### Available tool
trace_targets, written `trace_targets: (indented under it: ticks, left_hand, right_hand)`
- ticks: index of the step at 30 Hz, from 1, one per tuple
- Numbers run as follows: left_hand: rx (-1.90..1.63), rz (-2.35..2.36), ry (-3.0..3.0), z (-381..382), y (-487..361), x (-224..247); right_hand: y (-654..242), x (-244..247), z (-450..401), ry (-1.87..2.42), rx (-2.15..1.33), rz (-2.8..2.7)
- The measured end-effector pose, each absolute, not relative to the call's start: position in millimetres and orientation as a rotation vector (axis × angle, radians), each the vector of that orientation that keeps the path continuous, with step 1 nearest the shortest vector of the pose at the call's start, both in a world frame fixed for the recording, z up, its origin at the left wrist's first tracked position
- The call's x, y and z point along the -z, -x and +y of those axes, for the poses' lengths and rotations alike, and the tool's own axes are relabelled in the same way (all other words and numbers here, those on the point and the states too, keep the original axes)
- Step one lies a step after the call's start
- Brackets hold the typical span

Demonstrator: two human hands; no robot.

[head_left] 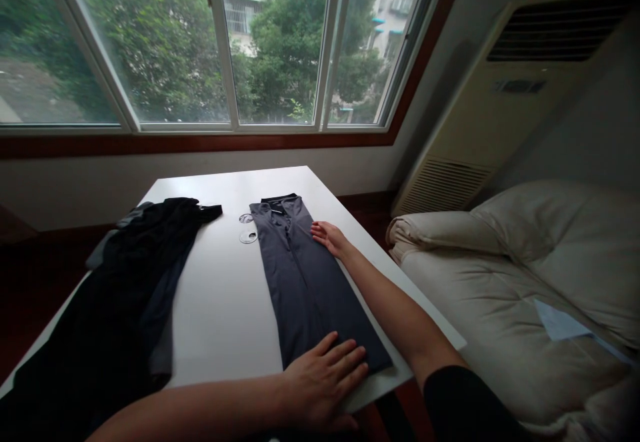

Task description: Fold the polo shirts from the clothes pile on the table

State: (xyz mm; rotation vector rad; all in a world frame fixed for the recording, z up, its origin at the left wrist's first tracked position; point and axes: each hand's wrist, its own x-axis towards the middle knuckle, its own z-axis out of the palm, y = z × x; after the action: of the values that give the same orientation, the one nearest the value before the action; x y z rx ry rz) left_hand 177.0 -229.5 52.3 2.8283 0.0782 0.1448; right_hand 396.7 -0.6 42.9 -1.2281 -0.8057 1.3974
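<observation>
A dark grey shirt (310, 282), folded into a long narrow strip, lies on the white table (225, 309) with its collar end toward the window. My left hand (327, 379) rests flat near the strip's close end, fingers stretched out and slightly apart. Farther up, my right hand (327, 237) touches the shirt's right edge; its fingers are loosely bent and I see nothing held in them. The fabric looks mostly smooth, with a seam or placket running down from the neck.
A heap of black and dark clothes (115, 295) covers the table's left side. Two small round pieces (248, 236) lie left of the shirt. A cream sofa (460, 282) stands right of the table, and a window (225, 49) is beyond it.
</observation>
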Motion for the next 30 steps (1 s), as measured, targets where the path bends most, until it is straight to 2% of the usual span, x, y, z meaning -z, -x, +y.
trace_targets:
  ticks: [5, 10, 14, 19, 23, 27, 30]
  left_hand:
    - [-0.209, 0.043, -2.907, -230.9, -175.1, -45.2]
    - [-0.343, 0.027, -3.079, -236.6, -180.2, -18.2]
    - [-0.439, 0.006, -3.214, -241.5, -183.7, -3.2]
    - [-0.53, 0.037, -3.272, -246.3, -184.9, 5.1]
    - [-0.518, 0.036, -3.236, -247.4, -186.2, 14.5]
    - [-0.476, 0.043, -3.126, -243.7, -189.3, 14.6]
    - [-0.435, -0.015, -3.017, -233.8, -188.4, -3.7]
  right_hand:
    - [-390.4, -36.5, 28.6, 1.102, -1.623, -0.874]
    - [-393.8, -25.0, 46.8, 1.158, -1.446, -0.788]
    - [-404.0, -22.8, 57.8, 1.119, -1.584, -0.893]
    - [-411.1, -27.4, 74.4, 1.199, -1.448, -0.923]
    - [-404.6, -27.7, 82.7, 1.131, -1.582, -0.871]
    - [-392.0, -18.3, 86.1, 1.148, -1.357, -0.864]
    - [-385.1, -9.9, 86.8, 1.162, -1.244, -0.94]
